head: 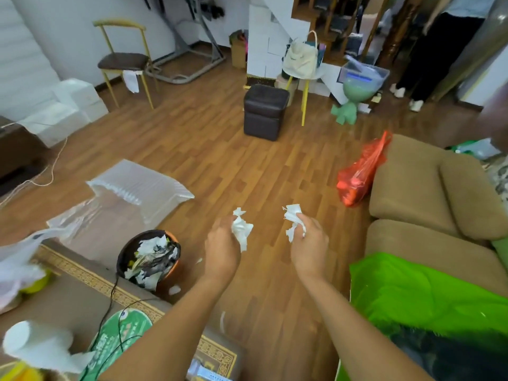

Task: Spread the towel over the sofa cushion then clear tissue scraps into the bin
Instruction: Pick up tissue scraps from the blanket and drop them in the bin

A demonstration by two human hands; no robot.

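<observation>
My left hand (221, 248) is closed around a crumpled white tissue scrap (242, 229), held above the wooden floor. My right hand (310, 243) grips another white tissue scrap (292, 220) at about the same height. The round dark bin (122, 259), stuffed with white paper scraps, stands on the floor left of my left hand. A bright green towel (423, 292) lies spread over the brown sofa cushion (406, 243) at the right. Small white scraps lie on the floor: one beside the bin (174, 290), another below my left forearm (222, 320).
A low table (63, 298) with a tissue roll (35, 345), green fan and cables sits at the bottom left. A red plastic bag (360, 174) leans on the sofa arm. Bubble wrap (132, 193), a dark ottoman (265, 111) and a chair (123, 61) stand farther away. A person's legs (428, 56) show at the back right.
</observation>
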